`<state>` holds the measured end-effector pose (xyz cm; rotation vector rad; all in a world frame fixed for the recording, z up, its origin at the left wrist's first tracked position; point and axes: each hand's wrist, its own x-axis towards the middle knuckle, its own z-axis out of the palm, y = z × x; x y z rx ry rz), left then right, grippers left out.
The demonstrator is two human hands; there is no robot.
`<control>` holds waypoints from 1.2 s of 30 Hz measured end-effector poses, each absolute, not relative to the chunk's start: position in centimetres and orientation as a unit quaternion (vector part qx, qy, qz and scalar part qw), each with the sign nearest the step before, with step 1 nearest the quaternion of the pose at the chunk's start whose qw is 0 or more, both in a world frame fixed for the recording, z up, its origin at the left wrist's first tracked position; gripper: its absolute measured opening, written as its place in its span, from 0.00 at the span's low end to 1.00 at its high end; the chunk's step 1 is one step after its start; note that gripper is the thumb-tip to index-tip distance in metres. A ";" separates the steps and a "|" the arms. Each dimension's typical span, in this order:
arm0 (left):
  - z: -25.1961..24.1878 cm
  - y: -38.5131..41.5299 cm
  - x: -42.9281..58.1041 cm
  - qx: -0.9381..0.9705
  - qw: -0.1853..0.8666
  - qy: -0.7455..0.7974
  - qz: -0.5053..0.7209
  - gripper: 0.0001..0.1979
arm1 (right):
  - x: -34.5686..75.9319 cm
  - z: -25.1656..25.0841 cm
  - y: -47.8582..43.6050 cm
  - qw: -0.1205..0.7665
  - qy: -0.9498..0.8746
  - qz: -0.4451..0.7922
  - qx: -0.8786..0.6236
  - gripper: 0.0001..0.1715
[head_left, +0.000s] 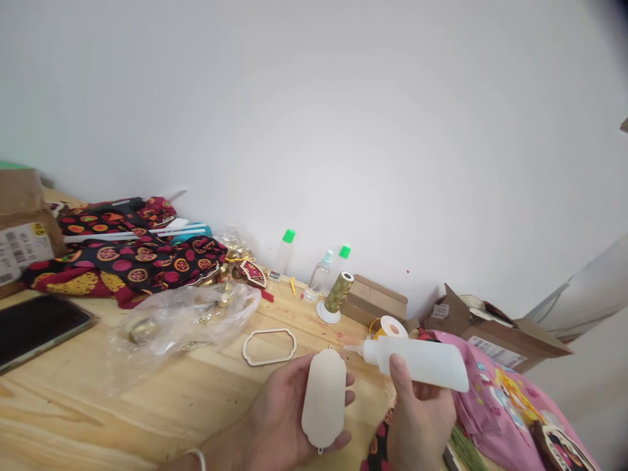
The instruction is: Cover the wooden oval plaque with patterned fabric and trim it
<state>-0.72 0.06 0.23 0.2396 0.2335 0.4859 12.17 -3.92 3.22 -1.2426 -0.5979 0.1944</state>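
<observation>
My left hand [275,418] holds a pale wooden lantern-shaped plaque [324,398] flat across its fingers, low in the middle of the view. My right hand [417,425] grips a white squeeze bottle [422,364], lying sideways with its nozzle pointing left, close to the plaque's top right edge. A thin wooden frame outline [269,347] of the same shape lies on the wooden table [98,405] just beyond my left hand.
A clear plastic bag [181,320] with small gold bits, patterned red-black fabric [127,261], a dark tablet [34,327], green-capped bottles [283,255], a gold thread spool [337,294], cardboard boxes [490,327] and a pink printed cloth [510,405] lie around.
</observation>
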 end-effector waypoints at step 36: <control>0.9 0.4 -0.6 0.138 0.926 0.215 0.278 0.12 | 11.3 3.0 -3.6 0.776 -0.314 0.208 -0.506 0.34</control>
